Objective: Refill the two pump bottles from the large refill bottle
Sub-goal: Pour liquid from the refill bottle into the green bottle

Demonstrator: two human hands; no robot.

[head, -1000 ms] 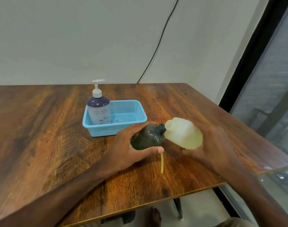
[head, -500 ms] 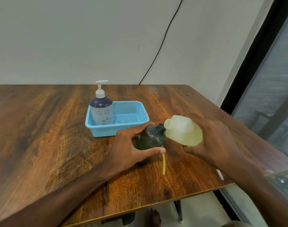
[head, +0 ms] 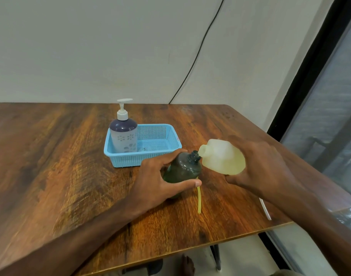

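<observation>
While our left hand (head: 156, 180) wraps fingers and thumb round the dark green bottle (head: 182, 170), tilted with its open neck pointing right, our right hand (head: 266, 168) grips the pale refill bottle (head: 222, 158), tipped with its mouth right up against that neck, over the table (head: 51, 156). Count-wise we've got two pump bottles: the dark one, plus the white-pump bottle (head: 123, 136) standing in the left end of one blue basket (head: 142, 158) just beyond. One refill bottle. One yellow tube (head: 199, 202) and one white tube (head: 265, 209) lie nearer.

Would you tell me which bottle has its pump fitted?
The purple-topped bottle in the blue basket; the dark green bottle and refill bottle have bare necks.
</observation>
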